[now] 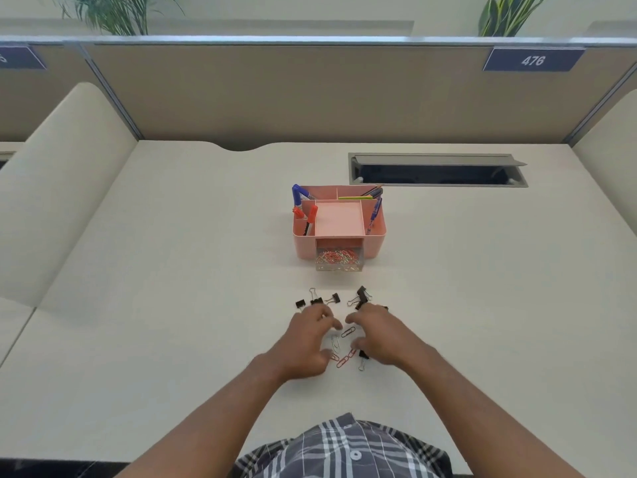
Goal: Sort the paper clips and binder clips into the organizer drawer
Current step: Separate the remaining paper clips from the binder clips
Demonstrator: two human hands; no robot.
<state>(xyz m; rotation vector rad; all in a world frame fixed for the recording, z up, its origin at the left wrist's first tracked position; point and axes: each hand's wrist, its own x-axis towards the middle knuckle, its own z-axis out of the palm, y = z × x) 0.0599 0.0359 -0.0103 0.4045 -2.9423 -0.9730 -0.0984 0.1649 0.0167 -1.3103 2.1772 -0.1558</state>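
A pink desk organizer stands mid-desk with its clear drawer pulled out, full of coloured paper clips. Several black binder clips lie scattered in front of it, one more by my right thumb. A few loose paper clips lie between my hands. My left hand and my right hand hover palm down over the clips, fingers spread and slightly bent, facing each other. Neither hand visibly holds a clip; some clips may be hidden under the fingers.
The organizer's upper compartments hold markers and pens. An open cable tray is sunk into the desk behind it on the right. Beige partition walls close off the back and sides. The white desk stretches wide on both sides.
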